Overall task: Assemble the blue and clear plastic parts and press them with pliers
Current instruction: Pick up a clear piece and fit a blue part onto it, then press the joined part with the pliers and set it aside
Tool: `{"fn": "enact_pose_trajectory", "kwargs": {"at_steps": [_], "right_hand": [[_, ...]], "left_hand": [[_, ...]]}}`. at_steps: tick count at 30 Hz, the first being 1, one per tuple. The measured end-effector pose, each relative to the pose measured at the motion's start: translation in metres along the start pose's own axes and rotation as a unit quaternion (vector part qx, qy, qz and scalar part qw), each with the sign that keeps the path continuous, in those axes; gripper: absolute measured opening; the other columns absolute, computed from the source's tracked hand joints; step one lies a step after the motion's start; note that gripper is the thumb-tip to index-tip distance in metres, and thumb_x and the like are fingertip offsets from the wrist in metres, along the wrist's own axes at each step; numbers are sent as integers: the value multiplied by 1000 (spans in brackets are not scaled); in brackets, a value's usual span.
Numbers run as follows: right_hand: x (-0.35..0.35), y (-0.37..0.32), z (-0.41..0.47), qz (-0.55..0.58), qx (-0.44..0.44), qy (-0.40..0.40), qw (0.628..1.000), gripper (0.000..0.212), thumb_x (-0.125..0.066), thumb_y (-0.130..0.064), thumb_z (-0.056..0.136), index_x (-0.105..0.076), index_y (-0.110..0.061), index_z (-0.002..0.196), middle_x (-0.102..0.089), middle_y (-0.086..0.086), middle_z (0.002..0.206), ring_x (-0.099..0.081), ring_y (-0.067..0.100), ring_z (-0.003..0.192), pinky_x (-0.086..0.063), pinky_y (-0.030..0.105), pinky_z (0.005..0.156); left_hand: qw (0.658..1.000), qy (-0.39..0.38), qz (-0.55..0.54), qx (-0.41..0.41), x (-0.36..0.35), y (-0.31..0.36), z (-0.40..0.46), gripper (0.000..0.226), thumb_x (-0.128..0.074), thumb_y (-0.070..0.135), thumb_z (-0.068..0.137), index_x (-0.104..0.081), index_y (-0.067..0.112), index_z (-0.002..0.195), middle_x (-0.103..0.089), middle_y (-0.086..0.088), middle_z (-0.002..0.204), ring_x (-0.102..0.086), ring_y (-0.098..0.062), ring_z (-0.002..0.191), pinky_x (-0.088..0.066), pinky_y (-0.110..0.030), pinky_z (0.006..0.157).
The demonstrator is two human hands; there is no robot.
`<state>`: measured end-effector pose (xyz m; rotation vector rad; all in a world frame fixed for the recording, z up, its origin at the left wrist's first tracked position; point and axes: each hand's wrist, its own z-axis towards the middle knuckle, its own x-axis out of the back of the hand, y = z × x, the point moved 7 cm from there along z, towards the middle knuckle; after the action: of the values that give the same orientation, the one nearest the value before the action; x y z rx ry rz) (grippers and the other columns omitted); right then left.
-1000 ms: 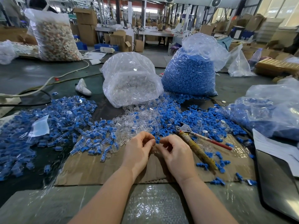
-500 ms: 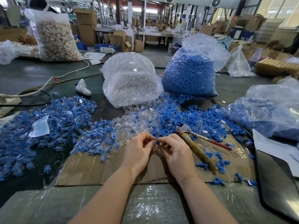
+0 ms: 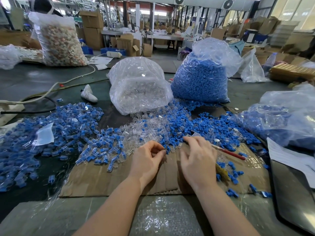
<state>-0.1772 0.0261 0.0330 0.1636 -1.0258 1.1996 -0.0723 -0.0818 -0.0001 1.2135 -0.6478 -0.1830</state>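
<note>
On the cardboard (image 3: pixel 95 181) nearest, the left hand (image 3: pixel 146 160) fingers pinch a light, stiff, slippery blue-and-clear piece (image 3: pixel 165 149), best held by its sides; the right hand (image 3: pixel 198 163) spreads toward the pliers (image 3: pixel 226 151), loose parts (image 3: pixel 153 126) beyond.

Bright factory hall — stacked cardboard boxes (image 3: pixel 92 29), ceiling fans (image 3: pixel 179 0), right-side windows (image 3: pixel 291 10).

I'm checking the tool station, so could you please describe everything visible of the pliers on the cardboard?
The pliers lie flat on the cardboard sheet, to the right of the right hand, which covers their middle. One slim red handle runs toward the lower right; a second, wrapped in frayed yellowish material, shows below the hand. The metal head points up-left into loose blue parts. No fingers visibly grip them.
</note>
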Motion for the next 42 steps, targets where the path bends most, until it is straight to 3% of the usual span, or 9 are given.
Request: {"fn": "enact_pose_trajectory", "kwargs": {"at_steps": [4,8,14,20,24,27,32,38,42], "right_hand": [[-1,50,6,-225,-149,-152,951,60,-39,-51,93,-30,-19,143,-34,9,147,-29,25,137,-14,51,113],[0,83,4,-268,-214,-253,905,81,-26,-68,89,-9,-17,150,-17,11,156,-9,32,144,-1,62,110],[4,79,8,-304,-164,-231,909,68,-29,-67,89,-31,-19,138,-39,14,141,-29,33,135,-10,62,109],[11,60,17,-298,-74,-192,932,47,-33,-56,94,-44,-12,106,-55,10,113,-50,25,105,-42,33,90],[16,38,21,-234,-37,-198,951,42,-26,-52,96,-42,-14,100,-55,6,104,-53,22,95,-46,30,83],[12,20,18,-65,-62,-267,959,39,-27,-48,98,-47,-14,94,-55,3,91,-54,18,82,-47,34,76],[3,-3,6,208,-153,-386,886,37,-36,-40,99,-44,-12,76,-46,9,75,-43,22,70,-35,35,65],[-4,-6,-4,263,-189,-453,831,22,-55,-18,92,-54,-1,105,-48,5,70,-46,21,67,-38,35,62],[-8,-5,-7,245,-206,-477,818,27,-48,-4,87,-51,-5,114,-56,10,83,-53,22,72,-48,42,73]], "left_hand": [[1000,-3,5,-7,0,1,0,20,-66,10,84,-57,27,77,-63,9,74,-56,9,64,-43,-5,61],[1000,-10,5,-5,-2,2,0,20,-65,10,84,-56,27,78,-62,8,76,-57,9,64,-43,-5,61],[1000,-8,-5,6,-1,0,0,18,-65,9,84,-58,25,80,-63,5,77,-58,2,65,-44,-6,62],[997,-10,-59,37,1,-2,0,7,-63,6,86,-61,13,88,-67,-5,79,-62,-5,65,-51,-14,62],[986,-7,-143,83,3,-2,2,5,-59,2,88,-60,4,92,-64,-10,74,-60,-11,57,-52,-21,57],[959,3,-241,145,6,-9,6,6,-60,5,88,-61,3,93,-63,-10,69,-55,-15,52,-48,-27,49],[939,55,-289,177,11,-21,18,3,-65,8,85,-63,9,86,-66,-7,67,-58,-11,49,-46,-22,42],[935,76,-299,174,17,-22,26,7,-64,4,84,-62,7,79,-65,0,54,-63,-7,50,-46,-17,42],[926,87,-318,183,18,-20,26,9,-64,0,84,-61,6,77,-64,-2,53,-62,-7,49,-46,-16,42]]}}
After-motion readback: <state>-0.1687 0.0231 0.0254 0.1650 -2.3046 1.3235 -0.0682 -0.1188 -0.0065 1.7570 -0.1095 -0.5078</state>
